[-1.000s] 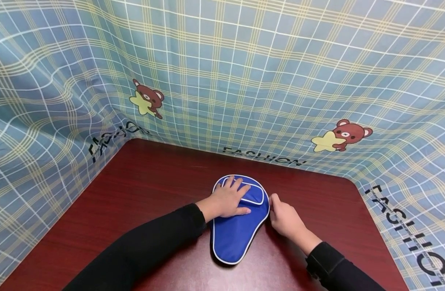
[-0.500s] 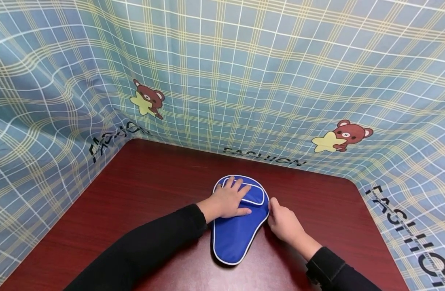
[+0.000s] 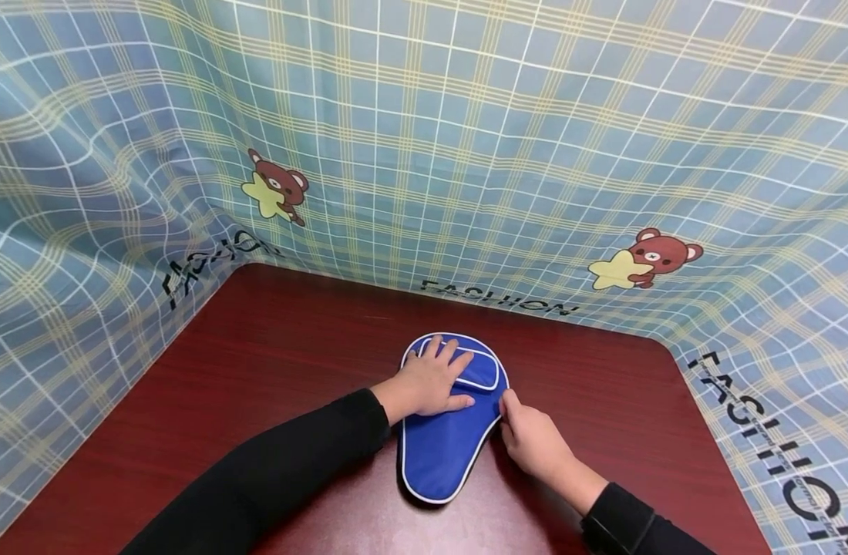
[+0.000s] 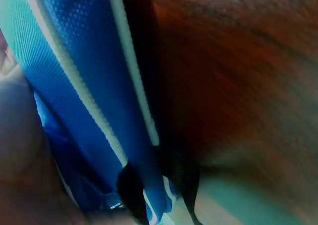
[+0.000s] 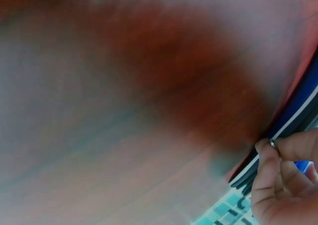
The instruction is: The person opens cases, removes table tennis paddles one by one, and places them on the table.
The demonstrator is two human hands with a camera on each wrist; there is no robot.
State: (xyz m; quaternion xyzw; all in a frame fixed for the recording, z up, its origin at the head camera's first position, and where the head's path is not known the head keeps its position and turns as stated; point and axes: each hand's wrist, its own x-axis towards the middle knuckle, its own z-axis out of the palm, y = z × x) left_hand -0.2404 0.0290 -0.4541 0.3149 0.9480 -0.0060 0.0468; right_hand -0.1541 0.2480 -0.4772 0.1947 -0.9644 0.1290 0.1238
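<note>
A blue paddle-shaped case [image 3: 438, 459] with white piping and a small front pocket [image 3: 481, 370] lies flat on the table, its narrow end toward me. My left hand [image 3: 429, 387] rests on its wide part, fingers spread and straight over the pocket. At the case's right edge, my right hand [image 3: 535, 443] pinches a small metal zipper pull [image 5: 272, 143] between thumb and forefinger, as the right wrist view shows. The left wrist view catches the piped side of the case and a black strap [image 4: 180, 173] on it. Whatever the case contains is hidden.
The dark red wooden table [image 3: 299, 331] extends around the case on all sides. Checked blue cloth [image 3: 424, 154] with printed bears hangs behind the table and along its left and right sides.
My right hand has slid a short way toward me along the case's right edge, with the zipper pull in its pinch. My left hand has stayed in place on the case.
</note>
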